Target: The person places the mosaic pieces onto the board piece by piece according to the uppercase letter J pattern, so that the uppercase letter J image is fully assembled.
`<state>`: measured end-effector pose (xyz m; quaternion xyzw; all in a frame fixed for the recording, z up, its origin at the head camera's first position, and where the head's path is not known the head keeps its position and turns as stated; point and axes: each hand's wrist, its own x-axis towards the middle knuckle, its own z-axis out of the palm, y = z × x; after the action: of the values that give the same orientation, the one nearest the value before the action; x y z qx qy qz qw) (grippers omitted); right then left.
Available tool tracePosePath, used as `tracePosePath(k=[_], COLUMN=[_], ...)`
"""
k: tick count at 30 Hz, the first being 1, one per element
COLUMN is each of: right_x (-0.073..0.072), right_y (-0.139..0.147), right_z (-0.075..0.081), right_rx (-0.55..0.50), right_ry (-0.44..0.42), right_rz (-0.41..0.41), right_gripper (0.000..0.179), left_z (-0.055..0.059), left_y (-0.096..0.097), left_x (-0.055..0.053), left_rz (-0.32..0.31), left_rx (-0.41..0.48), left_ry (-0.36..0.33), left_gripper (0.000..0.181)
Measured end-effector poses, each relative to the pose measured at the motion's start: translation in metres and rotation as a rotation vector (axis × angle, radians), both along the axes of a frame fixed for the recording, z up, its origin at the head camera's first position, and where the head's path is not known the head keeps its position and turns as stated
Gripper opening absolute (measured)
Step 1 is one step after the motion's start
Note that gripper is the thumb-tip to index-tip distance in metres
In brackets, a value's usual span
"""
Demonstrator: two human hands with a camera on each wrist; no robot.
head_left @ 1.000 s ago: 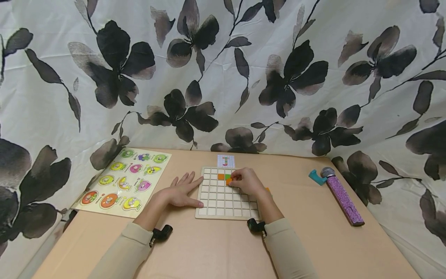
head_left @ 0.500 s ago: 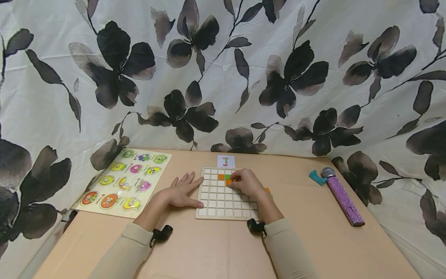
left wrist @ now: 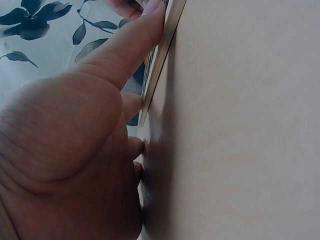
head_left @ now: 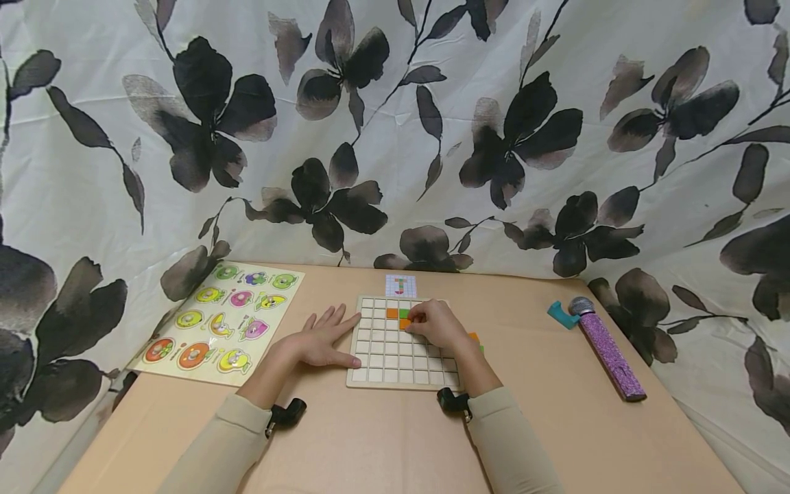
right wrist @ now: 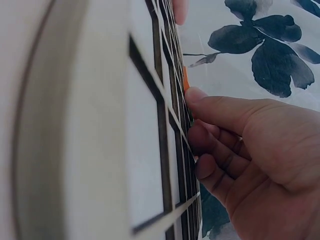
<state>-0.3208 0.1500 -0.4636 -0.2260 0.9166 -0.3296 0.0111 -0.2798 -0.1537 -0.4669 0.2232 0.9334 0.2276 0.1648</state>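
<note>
A wooden grid board (head_left: 378,376) with white square cells lies on the table. Near its top, an orange tile (head_left: 391,313) and a green tile (head_left: 404,313) sit side by side. Just below the green one is another orange tile (head_left: 404,324), pinched by my right hand (head_left: 437,324), whose thumb rests against it. In the right wrist view the other fingers (right wrist: 205,165) curl close over the grid. My left hand (head_left: 321,341) is spread flat at the board's left side. Its index fingertip and thumb touch the board's edge, the thumb near the lower left corner.
Behind the board lies a small card (head_left: 400,285) printed with a grid pattern. More orange and green pieces (head_left: 475,337) show beside my right wrist. A fruit picture sheet (head_left: 212,370) lies left; a purple glitter microphone (head_left: 611,353) and a teal piece (head_left: 562,315) lie right.
The orange tile under my right fingers was slightly askew and now lies square below the green tile. My right hand has shifted slightly; my left hand has stayed put.
</note>
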Motion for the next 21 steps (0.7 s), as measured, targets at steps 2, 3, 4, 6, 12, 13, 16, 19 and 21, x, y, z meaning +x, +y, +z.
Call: tracePosePath(k=[2, 3, 4, 6, 12, 13, 16, 19, 21], right_x=[0.0, 0.0, 0.0, 0.0, 0.0, 0.0, 0.0, 0.001, 0.001], right_y=[-0.001, -0.001, -0.001, -0.002, -0.002, -0.003, -0.003, -0.002, -0.001], right_z=[0.0, 0.0, 0.0, -0.001, -0.001, -0.001, 0.0, 0.001, 0.002], right_rx=[0.005, 0.008, 0.01, 0.019, 0.025, 0.022, 0.018, 0.015, 0.008], right_ry=[0.005, 0.007, 0.008, 0.014, 0.001, -0.001, -0.007, -0.013, -0.014], right_rz=[0.001, -0.002, -0.003, -0.006, -0.021, -0.023, -0.026, -0.026, -0.02], right_gripper=[0.011, 0.012, 0.012, 0.012, 0.013, 0.013, 0.014, 0.016, 0.017], left_z=[-0.003, -0.004, -0.006, -0.01, -0.007, -0.007, -0.001, 0.002, 0.005], left_y=[0.0, -0.001, -0.001, -0.002, -0.003, -0.003, -0.001, 0.0, 0.001], left_x=[-0.001, -0.002, -0.003, -0.005, -0.003, -0.002, 0.001, 0.002, 0.003], left_rz=[0.0, 0.0, 0.001, -0.003, -0.007, -0.011, -0.009, -0.007, -0.004], left_rx=[0.017, 0.027, 0.028, 0.036, 0.043, 0.044, 0.037, 0.006, -0.014], left_ry=[0.0, -0.001, 0.002, 0.011, 0.011, 0.015, 0.009, 0.011, 0.006], left_gripper=[0.114, 0.114, 0.115, 0.116, 0.114, 0.114, 0.112, 0.11, 0.109])
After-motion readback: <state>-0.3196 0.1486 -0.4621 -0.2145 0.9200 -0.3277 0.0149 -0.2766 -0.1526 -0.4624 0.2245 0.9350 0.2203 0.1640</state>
